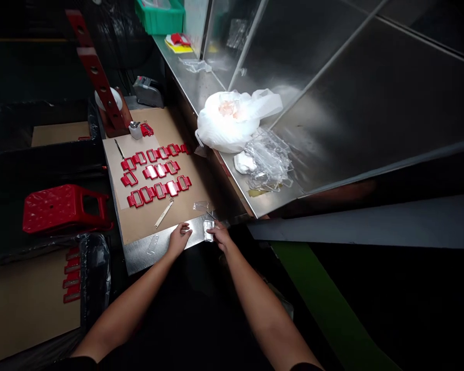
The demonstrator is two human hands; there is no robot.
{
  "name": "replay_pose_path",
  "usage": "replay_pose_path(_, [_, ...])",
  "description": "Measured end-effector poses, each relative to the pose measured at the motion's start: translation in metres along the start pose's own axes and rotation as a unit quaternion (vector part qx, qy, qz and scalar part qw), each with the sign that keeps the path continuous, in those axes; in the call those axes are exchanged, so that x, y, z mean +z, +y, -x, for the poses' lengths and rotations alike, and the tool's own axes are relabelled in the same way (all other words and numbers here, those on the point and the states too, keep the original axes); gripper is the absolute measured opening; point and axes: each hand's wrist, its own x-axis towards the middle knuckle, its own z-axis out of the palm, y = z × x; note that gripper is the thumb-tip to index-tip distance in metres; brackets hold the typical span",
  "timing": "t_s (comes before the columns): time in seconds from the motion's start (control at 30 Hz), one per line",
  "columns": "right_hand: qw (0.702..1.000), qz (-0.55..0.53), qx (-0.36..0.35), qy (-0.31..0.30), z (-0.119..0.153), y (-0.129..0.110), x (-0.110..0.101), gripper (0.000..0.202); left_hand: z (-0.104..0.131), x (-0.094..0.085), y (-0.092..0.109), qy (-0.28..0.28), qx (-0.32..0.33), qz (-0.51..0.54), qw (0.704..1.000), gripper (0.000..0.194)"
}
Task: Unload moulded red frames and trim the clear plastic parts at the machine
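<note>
My right hand (221,237) grips a small clear plastic frame (208,232) at the metal front strip of the bench, thumb on its face. A thin dark tool (211,214) reaches out by its fingers; whether the hand holds it too I cannot tell. My left hand (180,239) is over the same strip, fingers curved and thumb apart, with nothing visible between them. Another clear piece (201,205) lies just beyond the right hand, and one more (152,245) is left of the left hand. A pale flat stick (164,214) rests on the cardboard.
Rows of red rectangular frames (160,191) cover the cardboard (147,226). Beyond stand a small pump bottle (135,131) and a red upright press (100,82). On the right ledge sit a white bag (226,126) and clear plastic pieces (268,159). A red stool (52,208) is at left.
</note>
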Motion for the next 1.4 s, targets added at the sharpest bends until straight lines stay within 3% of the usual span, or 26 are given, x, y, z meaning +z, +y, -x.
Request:
replay_pose_path(0.13, [0.998, 0.004, 0.017, -0.055, 0.006, 0.005, -0.014, 0.029, 0.015, 0.031, -0.014, -0.025, -0.022, 0.007, 0.999, 0.03])
replay_pose_path(0.23, [0.994, -0.025, -0.003, -0.108, 0.034, 0.022, -0.024, 0.025, 0.056, 0.046, -0.023, -0.028, -0.031, 0.032, 0.999, 0.034])
replay_pose_path(0.4, [0.974, -0.135, -0.086, -0.161, 0.143, 0.073, -0.054, 0.021, 0.165, 0.066, -0.002, -0.054, 0.014, 0.078, 0.995, 0.051])
replay_pose_path(0.57, [0.947, -0.24, -0.159, -0.141, 0.269, 0.127, -0.114, 0.046, 0.283, 0.087, 0.046, -0.133, 0.075, 0.091, 0.984, 0.044])
replay_pose_path(0.67, [0.937, -0.28, -0.179, -0.109, 0.322, 0.151, -0.152, 0.048, 0.33, 0.105, 0.065, -0.176, 0.065, 0.086, 0.978, 0.038])
replay_pose_path(0.77, [0.927, -0.318, -0.188, -0.066, 0.353, 0.173, -0.187, 0.045, 0.356, 0.134, 0.073, -0.224, 0.045, 0.078, 0.97, 0.038])
replay_pose_path(0.97, [0.888, -0.425, -0.167, 0.058, 0.4, 0.237, -0.266, 0.041, 0.387, 0.23, 0.078, -0.372, 0.023, 0.033, 0.927, 0.037])
replay_pose_path(1.07, [0.84, -0.489, -0.166, 0.163, 0.439, 0.281, -0.315, 0.04, 0.406, 0.291, 0.076, -0.486, 0.029, -0.04, 0.873, 0.031])
replay_pose_path(1.13, [0.799, -0.519, -0.182, 0.242, 0.472, 0.313, -0.345, 0.037, 0.424, 0.336, 0.07, -0.562, 0.056, -0.136, 0.814, 0.031])
replay_pose_path(1.27, [0.701, -0.545, -0.24, 0.394, 0.544, 0.378, -0.388, 0.031, 0.488, 0.414, 0.048, -0.678, 0.097, -0.259, 0.682, 0.041])
replay_pose_path(1.33, [0.665, -0.538, -0.266, 0.445, 0.574, 0.413, -0.405, 0.028, 0.533, 0.445, 0.036, -0.707, 0.092, -0.269, 0.647, 0.043])
replay_pose_path(1.4, [0.647, -0.529, -0.281, 0.471, 0.598, 0.452, -0.427, 0.026, 0.585, 0.474, 0.021, -0.735, 0.091, -0.251, 0.623, 0.046])
